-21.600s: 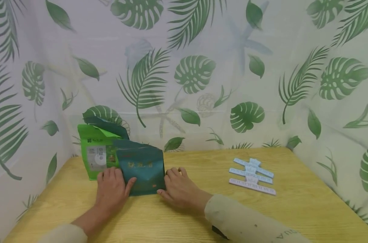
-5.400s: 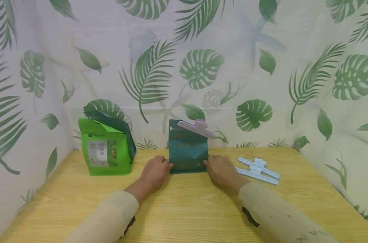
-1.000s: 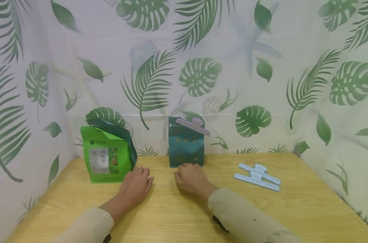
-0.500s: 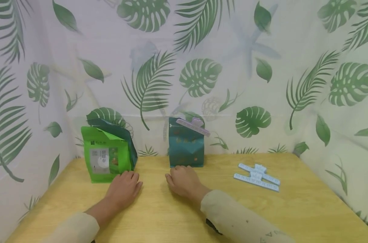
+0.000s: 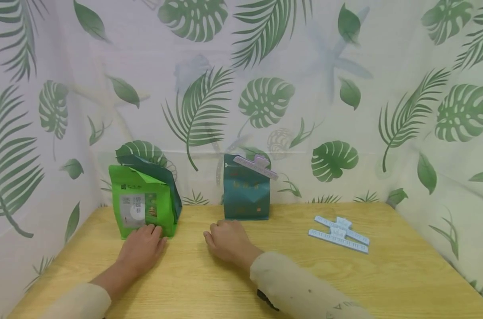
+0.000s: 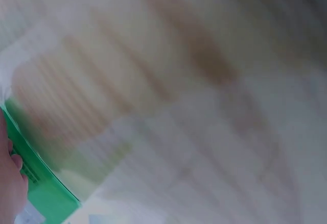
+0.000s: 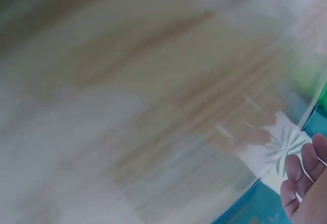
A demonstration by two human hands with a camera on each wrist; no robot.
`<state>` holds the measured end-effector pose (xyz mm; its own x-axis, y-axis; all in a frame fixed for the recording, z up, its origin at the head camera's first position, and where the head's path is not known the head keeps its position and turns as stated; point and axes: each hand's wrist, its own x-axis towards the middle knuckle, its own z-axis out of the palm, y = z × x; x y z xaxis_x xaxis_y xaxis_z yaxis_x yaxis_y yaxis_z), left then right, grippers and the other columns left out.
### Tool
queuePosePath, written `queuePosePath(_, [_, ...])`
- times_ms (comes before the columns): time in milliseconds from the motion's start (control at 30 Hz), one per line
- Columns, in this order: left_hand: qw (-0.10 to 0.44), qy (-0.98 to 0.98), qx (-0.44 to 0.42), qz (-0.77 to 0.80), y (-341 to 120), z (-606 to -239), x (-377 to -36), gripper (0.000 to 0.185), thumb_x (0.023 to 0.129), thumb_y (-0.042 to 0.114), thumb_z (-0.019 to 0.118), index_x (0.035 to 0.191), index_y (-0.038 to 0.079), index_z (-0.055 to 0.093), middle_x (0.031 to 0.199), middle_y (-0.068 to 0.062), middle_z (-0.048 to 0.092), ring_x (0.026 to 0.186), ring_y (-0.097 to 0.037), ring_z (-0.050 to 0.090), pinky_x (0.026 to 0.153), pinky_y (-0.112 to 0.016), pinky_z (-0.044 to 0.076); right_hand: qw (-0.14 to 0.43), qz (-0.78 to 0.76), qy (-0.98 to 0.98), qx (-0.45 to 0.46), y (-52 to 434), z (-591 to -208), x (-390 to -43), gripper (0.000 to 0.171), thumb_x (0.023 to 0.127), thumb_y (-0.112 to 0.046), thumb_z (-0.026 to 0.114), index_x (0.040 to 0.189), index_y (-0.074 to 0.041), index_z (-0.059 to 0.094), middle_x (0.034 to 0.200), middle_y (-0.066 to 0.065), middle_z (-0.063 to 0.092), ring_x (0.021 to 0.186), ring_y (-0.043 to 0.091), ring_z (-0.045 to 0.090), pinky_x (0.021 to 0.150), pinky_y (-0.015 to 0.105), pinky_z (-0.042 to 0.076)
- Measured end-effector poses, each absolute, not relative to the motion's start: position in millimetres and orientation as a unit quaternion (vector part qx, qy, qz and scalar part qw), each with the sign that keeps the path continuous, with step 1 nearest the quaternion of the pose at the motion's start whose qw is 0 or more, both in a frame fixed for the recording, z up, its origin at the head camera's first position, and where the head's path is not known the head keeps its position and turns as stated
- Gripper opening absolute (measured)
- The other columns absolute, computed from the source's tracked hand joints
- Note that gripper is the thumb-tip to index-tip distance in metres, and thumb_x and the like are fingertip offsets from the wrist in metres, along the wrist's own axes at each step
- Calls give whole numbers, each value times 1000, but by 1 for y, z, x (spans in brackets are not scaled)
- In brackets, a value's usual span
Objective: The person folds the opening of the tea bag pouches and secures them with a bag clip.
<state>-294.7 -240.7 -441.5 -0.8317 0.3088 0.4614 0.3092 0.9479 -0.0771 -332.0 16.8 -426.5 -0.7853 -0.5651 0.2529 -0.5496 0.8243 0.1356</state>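
Green pouch point(image 5: 142, 208) stands under the flat, relaxed fingers of the left hand point(image 5: 141, 249), which touch its base. The right hand point(image 5: 225, 239) rests loosely curled on the table point(image 5: 385, 274), holding nothing, near the clipped teal pouch point(image 5: 246, 194).

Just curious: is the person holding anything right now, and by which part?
Nothing is held. The left hand touches the green bag at its bottom front edge; the right hand rests on the table.

A makeshift recording booth — leaf-print curtains point(image 5: 345, 88) enclosing a wooden table point(image 5: 385, 274).
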Motion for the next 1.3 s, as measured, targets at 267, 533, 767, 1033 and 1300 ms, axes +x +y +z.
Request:
queuePosePath(267, [246,-958,-150,6,-263,-440,-291,22,96,24,64,94,3,61,82,-9,58,76,-27,57,68,-45,51,144,-37,-941,304,-1,-429,-329,44,106,-41,37,95,-13,69,96,3,71,85,22,67,76,38,54])
queuePosePath(533, [252,-959,-132,11,-288,-444,-291,24,95,24,64,95,1,60,84,-13,60,79,-32,60,66,-49,51,113,-40,-947,297,-19,-431,-326,49,107,-45,31,104,-14,69,102,2,69,92,21,67,78,38,52])
queuePosePath(767, [248,-961,-123,9,-305,-443,-286,25,95,22,64,97,-2,60,85,-16,61,80,-35,60,65,-50,51,105,-22,-945,310,-32,-426,-322,55,108,-46,28,100,-11,71,107,4,71,99,20,66,85,39,54])
queuePosePath(1033, [196,-978,-68,7,-317,-443,-287,37,101,31,52,95,-4,61,88,-18,58,85,-37,57,69,-53,48,72,-42,-943,324,-43,-424,-318,53,108,-46,26,131,-14,61,133,3,61,123,20,57,100,38,48])
queuePosePath(1300, [153,-988,-11,-4,-320,-445,-288,54,104,42,43,95,-10,55,89,-24,56,87,-40,54,72,-54,44,106,-43,-933,341,-50,-428,-319,47,107,-45,32,132,-12,55,127,3,60,116,20,57,95,36,49])
